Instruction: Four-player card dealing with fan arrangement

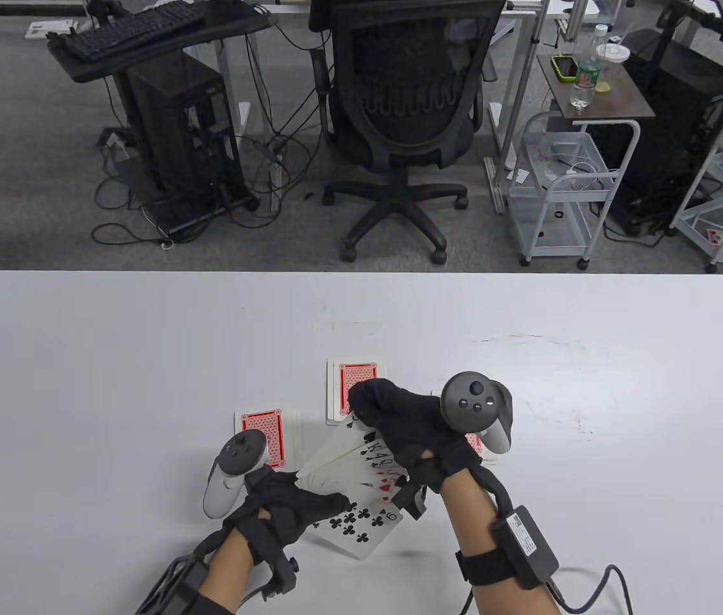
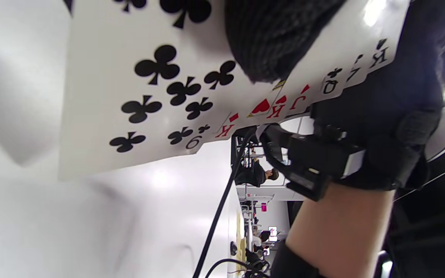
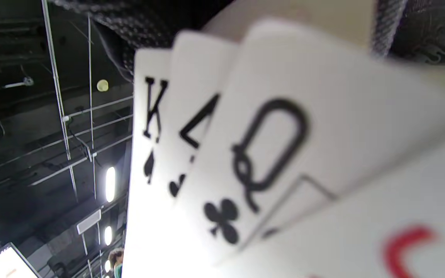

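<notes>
A fan of face-up cards [image 1: 361, 493] is held above the white table [image 1: 79, 384], with a nine of clubs at the front. My left hand [image 1: 291, 506] grips the fan at its lower left corner, thumb across the nine of clubs [image 2: 160, 92]. My right hand [image 1: 400, 416] holds the fan's upper edge from above, fingers curled over the cards. The right wrist view shows a king, a four and a queen of clubs [image 3: 253, 166] close up. Face-down red-backed piles lie on the table: one at the left [image 1: 265, 435], one in the middle [image 1: 352, 378], one at the right [image 1: 477, 442] mostly hidden by my right hand.
The table's far edge [image 1: 361, 274] faces an office chair [image 1: 406, 122] and a white cart [image 1: 566, 186] on the floor beyond. Bare table surface spreads to the left and right of the piles.
</notes>
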`<state>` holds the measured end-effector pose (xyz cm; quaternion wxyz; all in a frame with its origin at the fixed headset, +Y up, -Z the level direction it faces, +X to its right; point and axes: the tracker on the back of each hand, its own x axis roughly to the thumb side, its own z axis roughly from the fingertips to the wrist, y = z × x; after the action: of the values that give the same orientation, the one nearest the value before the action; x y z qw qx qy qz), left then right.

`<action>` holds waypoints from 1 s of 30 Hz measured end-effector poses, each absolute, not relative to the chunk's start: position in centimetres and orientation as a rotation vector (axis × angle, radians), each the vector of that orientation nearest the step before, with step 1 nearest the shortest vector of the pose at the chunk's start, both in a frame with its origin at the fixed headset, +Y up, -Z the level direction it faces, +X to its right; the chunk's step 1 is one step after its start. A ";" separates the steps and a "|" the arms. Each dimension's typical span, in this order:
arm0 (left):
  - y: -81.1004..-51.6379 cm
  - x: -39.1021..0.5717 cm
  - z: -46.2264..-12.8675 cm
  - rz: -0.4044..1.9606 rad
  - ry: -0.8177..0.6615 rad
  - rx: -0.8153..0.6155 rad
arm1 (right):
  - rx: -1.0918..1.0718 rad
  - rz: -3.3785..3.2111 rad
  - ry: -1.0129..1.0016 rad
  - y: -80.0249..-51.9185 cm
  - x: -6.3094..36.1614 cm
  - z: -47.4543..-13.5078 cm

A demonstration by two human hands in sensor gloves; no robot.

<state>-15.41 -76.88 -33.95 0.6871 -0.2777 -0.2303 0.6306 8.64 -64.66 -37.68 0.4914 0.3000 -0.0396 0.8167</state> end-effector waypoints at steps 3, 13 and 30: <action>-76.9 -15.5 -34.0 1.422 -0.531 -0.634 | 0.748 1.944 -0.066 -64.8 8.5 -37.6; -77.4 -15.9 -34.0 1.527 -0.490 -0.612 | 0.631 1.947 0.057 -66.4 8.7 -37.9; -78.0 -16.9 -33.4 1.855 -0.242 -0.481 | 0.740 2.216 -0.358 -65.9 5.9 -35.6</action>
<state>-16.89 -77.98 -33.45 0.5688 -0.2050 -0.1030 0.7898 5.94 -65.87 -35.60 0.3791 0.2897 -0.1399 0.8676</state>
